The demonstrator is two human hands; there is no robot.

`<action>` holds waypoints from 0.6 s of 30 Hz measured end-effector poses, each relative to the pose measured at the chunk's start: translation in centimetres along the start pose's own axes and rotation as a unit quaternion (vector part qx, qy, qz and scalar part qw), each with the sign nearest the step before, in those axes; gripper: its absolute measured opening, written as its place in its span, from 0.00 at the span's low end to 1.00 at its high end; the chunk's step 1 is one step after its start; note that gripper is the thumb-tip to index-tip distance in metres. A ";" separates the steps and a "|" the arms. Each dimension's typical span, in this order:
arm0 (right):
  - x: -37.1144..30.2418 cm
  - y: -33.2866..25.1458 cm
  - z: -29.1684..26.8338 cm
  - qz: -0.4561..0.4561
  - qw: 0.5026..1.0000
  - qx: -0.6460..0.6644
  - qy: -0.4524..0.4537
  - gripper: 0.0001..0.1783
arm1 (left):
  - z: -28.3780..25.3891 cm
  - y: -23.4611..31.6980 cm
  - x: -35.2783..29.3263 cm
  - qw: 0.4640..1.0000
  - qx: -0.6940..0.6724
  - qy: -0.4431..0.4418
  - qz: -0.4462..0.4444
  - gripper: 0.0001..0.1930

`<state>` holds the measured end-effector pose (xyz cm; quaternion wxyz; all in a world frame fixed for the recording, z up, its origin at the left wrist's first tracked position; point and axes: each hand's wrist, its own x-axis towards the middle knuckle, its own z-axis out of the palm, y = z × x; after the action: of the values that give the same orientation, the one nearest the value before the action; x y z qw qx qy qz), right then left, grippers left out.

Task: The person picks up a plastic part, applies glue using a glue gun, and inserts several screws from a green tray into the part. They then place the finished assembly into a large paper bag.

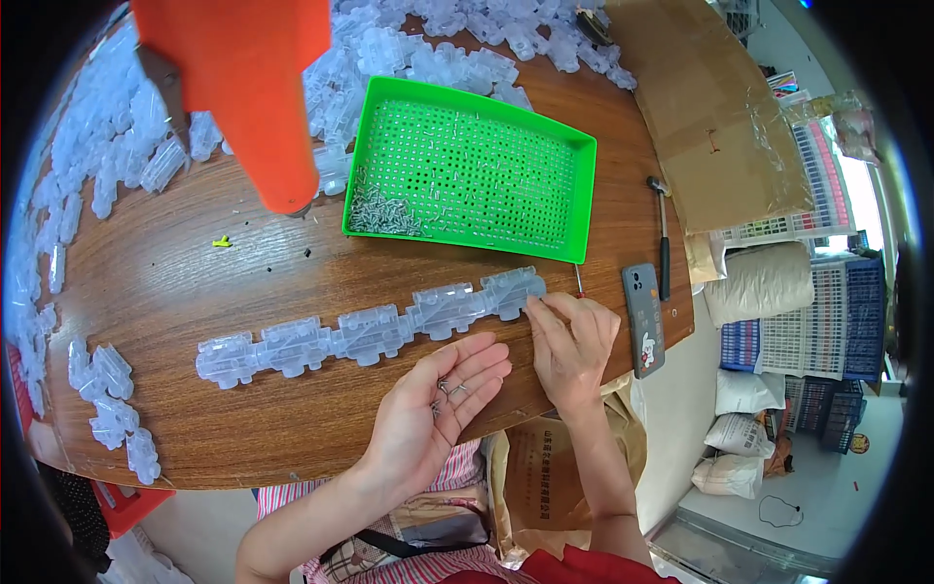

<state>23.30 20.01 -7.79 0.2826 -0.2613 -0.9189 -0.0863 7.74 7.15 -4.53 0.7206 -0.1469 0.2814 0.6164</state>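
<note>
A row of several clear plastic housings (368,334) lies end to end across the wooden table in front of me. My left hand (435,401) is palm up below the row, cupped around a few small metal screws (448,388). The fingers of my right hand (574,343) are pinched together at the row's right end, touching the last housing (513,292); what they hold, if anything, is too small to make out. Beyond the row stands a green perforated tray (467,251) with many small screws (382,213) heaped in its near left corner.
An orange tool body (255,107) hangs over the table. Piles of clear housings (389,54) cover the far and left sides. A phone (644,321), a hammer (664,243) and cardboard (720,117) lie right. A yellow piece (222,242) sits left.
</note>
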 end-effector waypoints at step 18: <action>2.9 -5.1 -5.8 0.052 0.970 0.187 -0.147 0.13 | -0.4 -0.1 0.5 0.992 -0.003 -0.128 0.003 0.35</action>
<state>21.35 15.13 -1.40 0.1922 -0.2609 -0.9354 0.1415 7.82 7.26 -5.16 0.7488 -0.0676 0.1853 0.6328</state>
